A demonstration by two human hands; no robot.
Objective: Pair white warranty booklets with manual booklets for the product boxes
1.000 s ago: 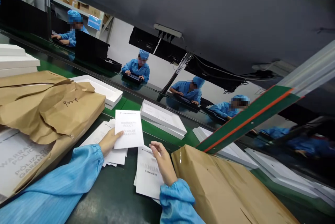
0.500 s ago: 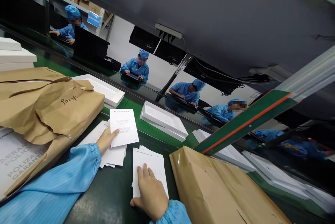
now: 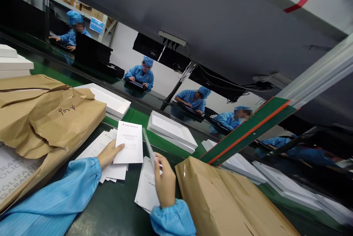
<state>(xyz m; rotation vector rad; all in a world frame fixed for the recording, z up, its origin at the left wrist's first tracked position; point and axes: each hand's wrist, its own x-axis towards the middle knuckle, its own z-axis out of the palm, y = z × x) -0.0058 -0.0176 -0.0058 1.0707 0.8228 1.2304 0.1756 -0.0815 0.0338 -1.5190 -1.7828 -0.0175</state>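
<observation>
My left hand (image 3: pixel 109 153) pinches a white warranty policy leaflet (image 3: pixel 129 147) and holds it just above a fanned pile of the same leaflets (image 3: pixel 96 148) on the dark table. My right hand (image 3: pixel 164 182) is closed on a single white manual sheet (image 3: pixel 149 148), lifted edge-on above the stack of manuals (image 3: pixel 145 188). Both arms wear blue sleeves.
A torn brown paper package (image 3: pixel 49 118) lies at the left, another brown package (image 3: pixel 228 199) at the right. White trays (image 3: pixel 171 129) ride the green conveyor (image 3: pixel 138 115) behind. Several people in blue work at the far side. A green and orange rail (image 3: pixel 248 133) slants at the right.
My right hand went from lying flat on the manual stack to lifting one sheet off it. My left hand kept the warranty leaflet, almost still.
</observation>
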